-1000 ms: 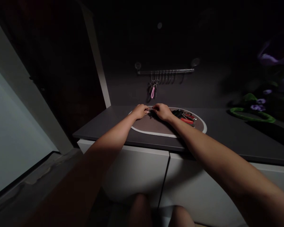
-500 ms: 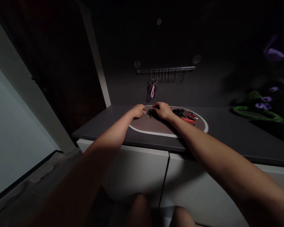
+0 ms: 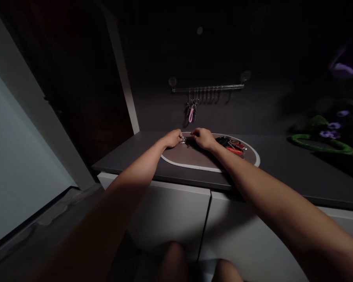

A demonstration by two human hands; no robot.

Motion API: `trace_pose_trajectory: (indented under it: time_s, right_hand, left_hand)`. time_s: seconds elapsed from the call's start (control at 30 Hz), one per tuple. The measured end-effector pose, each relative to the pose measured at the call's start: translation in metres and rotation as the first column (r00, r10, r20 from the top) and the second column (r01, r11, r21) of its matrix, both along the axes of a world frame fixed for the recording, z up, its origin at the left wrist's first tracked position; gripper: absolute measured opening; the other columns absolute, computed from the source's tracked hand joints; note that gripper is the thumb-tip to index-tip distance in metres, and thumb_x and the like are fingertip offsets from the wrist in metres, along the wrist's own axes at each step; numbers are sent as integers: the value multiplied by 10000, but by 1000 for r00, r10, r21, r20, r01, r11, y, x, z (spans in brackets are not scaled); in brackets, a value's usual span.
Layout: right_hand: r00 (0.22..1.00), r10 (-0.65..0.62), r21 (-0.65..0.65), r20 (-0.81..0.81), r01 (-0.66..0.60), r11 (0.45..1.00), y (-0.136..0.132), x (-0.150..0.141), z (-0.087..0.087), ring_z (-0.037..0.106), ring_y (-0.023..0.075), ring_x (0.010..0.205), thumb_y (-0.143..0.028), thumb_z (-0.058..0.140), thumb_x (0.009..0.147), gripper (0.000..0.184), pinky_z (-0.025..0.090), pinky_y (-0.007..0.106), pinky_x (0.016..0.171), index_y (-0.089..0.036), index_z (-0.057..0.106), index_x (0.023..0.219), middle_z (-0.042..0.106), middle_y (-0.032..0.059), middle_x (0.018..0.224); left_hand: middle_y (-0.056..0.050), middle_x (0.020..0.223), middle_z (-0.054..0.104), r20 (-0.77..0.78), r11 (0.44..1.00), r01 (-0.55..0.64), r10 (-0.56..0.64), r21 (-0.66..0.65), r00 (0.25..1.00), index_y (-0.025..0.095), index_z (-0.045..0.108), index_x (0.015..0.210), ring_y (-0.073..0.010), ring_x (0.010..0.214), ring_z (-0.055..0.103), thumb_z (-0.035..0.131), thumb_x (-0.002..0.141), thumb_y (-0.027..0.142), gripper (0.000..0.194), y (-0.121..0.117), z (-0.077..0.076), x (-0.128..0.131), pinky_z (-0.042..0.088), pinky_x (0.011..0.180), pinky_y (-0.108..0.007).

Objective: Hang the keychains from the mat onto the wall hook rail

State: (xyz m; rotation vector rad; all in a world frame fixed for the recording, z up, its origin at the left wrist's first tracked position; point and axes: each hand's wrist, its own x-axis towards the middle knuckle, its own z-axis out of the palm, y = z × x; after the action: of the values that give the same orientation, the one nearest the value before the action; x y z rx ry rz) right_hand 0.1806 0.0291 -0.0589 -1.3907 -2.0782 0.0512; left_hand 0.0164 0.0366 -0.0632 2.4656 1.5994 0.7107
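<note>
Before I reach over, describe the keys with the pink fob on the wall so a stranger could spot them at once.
Start at the dark grey countertop and look up the wall behind it to the slim rail with its row of small hooks. Near the rail's left end hangs a small bunch of keys. Its pink loop fob sets it apart, and the other hooks look bare.

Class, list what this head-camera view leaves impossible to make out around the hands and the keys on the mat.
Head view:
- Dark key bunch: the left hand and right hand hide most of it.
- Red-handled items in the key heap: too small and dim to identify.
- Pink-tagged keys on the metal wall rail: too small for detail.
- Purple-flowered plant: shadowed, cut off by the right edge.
</note>
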Motion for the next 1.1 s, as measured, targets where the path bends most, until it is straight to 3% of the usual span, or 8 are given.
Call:
trace_pose_trajectory:
  time_s: [0.23,0.67,0.83,1.1]
  right_hand:
    - [999,-8,-6,32,8,1000,-5,0,3,580,156,918,-162,488,775,245,398,225,807,-148,643,964,654,79,988]
    - [990,89,110,-109,-77,991,-8,-1,5,577,169,872,-263,486,795,241,396,255,776,-154,631,953,655,76,952]
    - [982,73,117,-174,-53,992,-7,0,5,568,148,757,-326,523,773,221,389,240,693,-163,635,869,659,57,841]
    - [980,106,139,-171,-82,987,-7,1,5,547,142,726,-253,507,756,165,379,243,692,-170,632,824,647,41,800]
  left_hand:
    - [-39,832,594,29,988,51,-56,144,998,141,552,890,-131,758,513,428,771,101,177,4,-2,-1,403,721,-254]
    - [-81,955,640,222,944,62,-139,323,965,118,622,914,-161,925,548,450,795,152,211,-8,13,6,404,855,-285]
    - [-87,970,645,285,934,72,-180,351,942,121,633,923,-161,932,560,474,793,183,215,-10,15,8,413,857,-292]
    - [-86,942,655,475,948,80,-226,307,850,110,631,934,-141,858,583,513,771,204,222,-6,15,10,443,790,-267]
